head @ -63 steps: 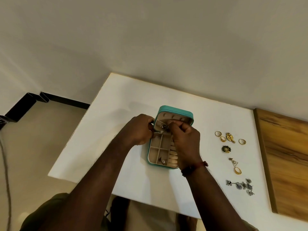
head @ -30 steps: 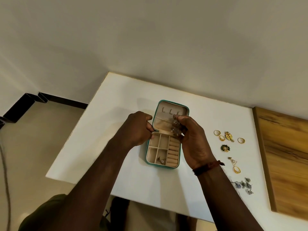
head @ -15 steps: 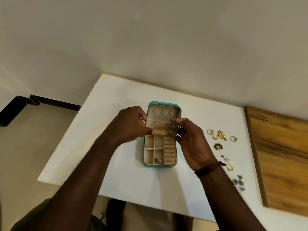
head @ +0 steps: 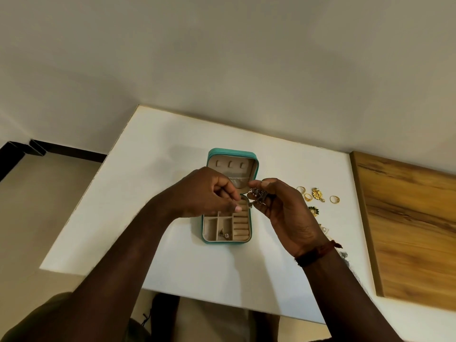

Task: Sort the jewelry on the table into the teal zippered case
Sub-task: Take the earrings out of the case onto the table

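The teal zippered case point(head: 256, 166) lies open in the middle of the white table point(head: 158, 154), its lid upright at the back with three hooks. A small ring point(head: 225, 235) sits in a front compartment. Above the case my right hand point(head: 283, 211) pinches a silver chain piece point(head: 256, 193) with small stones. My left hand point(head: 209, 193) pinches the dangling end of that same piece. Gold rings point(head: 334, 199), a gold flower pendant point(head: 317, 194) and a dark flower brooch point(head: 313, 211) lie to the right of the case.
A wooden board point(head: 409, 225) covers the table's right side. More silver jewelry point(head: 344, 255) lies partly hidden behind my right wrist. The table's left edge drops to a beige floor point(head: 44, 206). A plain wall stands behind.
My left hand has let go of the case lid and moved right to meet my right hand at the silver piece. The lid stays open.
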